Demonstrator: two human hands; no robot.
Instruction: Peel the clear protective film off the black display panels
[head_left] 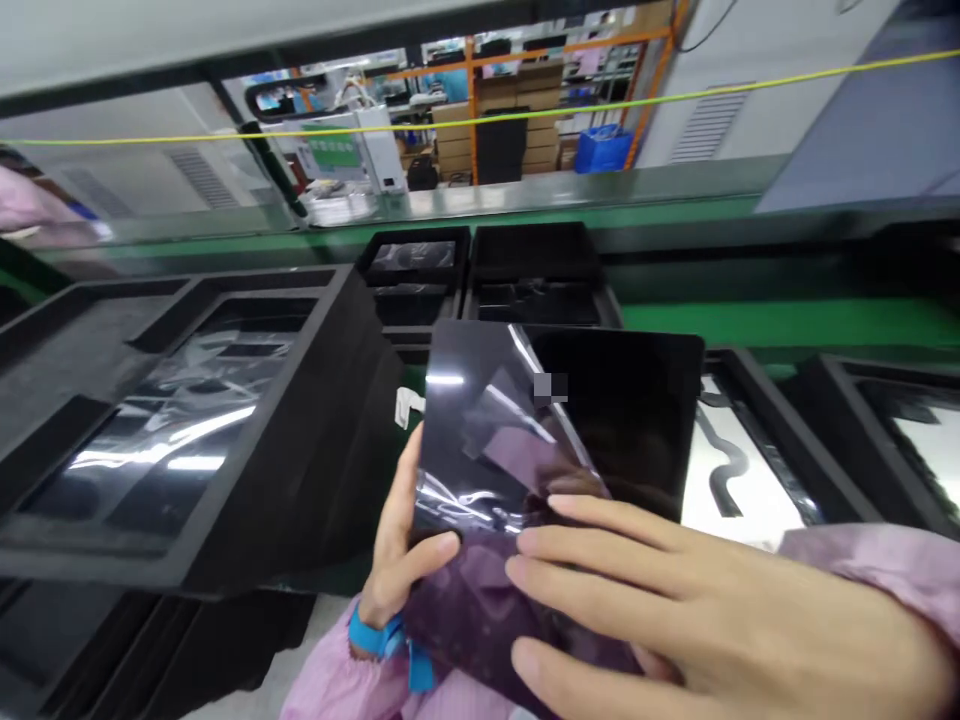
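A dark glossy tablet-like display panel (630, 420) is held tilted in front of me. Shiny clear film (480, 450) with creases and reflections covers its left part. My left hand (409, 540) grips the panel's lower left edge, thumb on the front face and fingers behind. A blue wrist band (375, 632) circles that wrist. My right hand (645, 590) lies over the lower front of the panel, its fingers stretched and spread, fingertips at the glossy surface. A small white flex tab (407, 407) sticks out beside the panel's left edge.
At left stands a large black foam tray (300, 440) with film-covered panels in it. Two black foam boxes (536, 250) stand behind the panel. More foam trays (847, 430) with bright, white-faced parts are at right. A green work surface (787, 325) runs behind them.
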